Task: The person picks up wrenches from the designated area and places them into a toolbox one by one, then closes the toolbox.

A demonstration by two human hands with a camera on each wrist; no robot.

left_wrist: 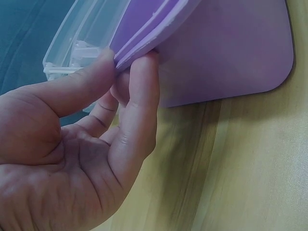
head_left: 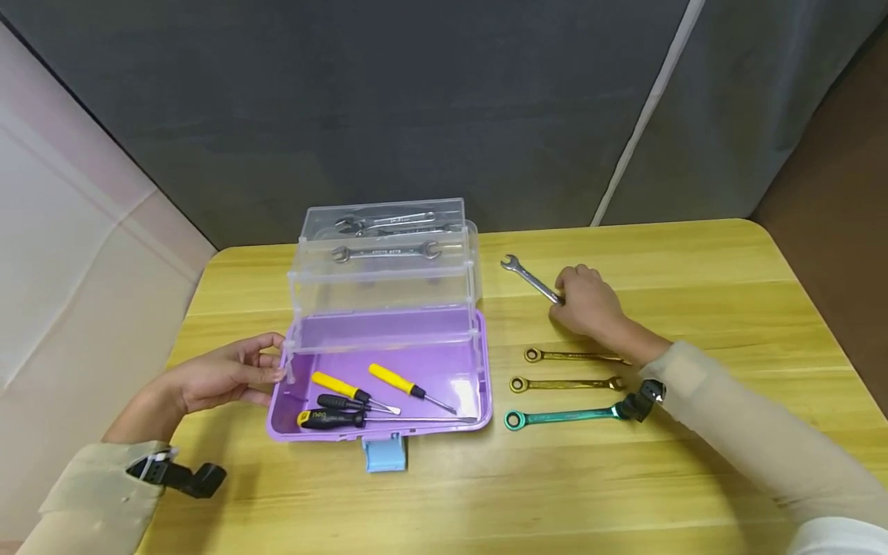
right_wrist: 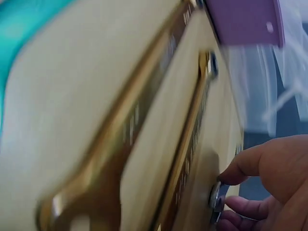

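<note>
My left hand (head_left: 218, 375) pinches the left rim of a purple toolbox (head_left: 276, 420), thumb above and fingers beneath in the left wrist view. To the right of the box, my right hand (head_left: 591, 302) grips one end of a silver wrench (head_left: 531, 279); its open-jaw end points toward the back left. Inside the box lie two yellow screwdrivers (head_left: 394, 379), a small black screwdriver (head_left: 340, 401) and a long black one (head_left: 329, 418). Silver wrenches (head_left: 386, 252) rest in the raised clear trays (head_left: 381, 289).
Right of the box, two gold ratchet wrenches (head_left: 565, 384) and a green one (head_left: 565, 417) lie in a row on the wooden table (head_left: 472, 501). A blue latch (head_left: 385, 453) hangs from the box's front. Behind the table stands a dark partition (head_left: 416, 100).
</note>
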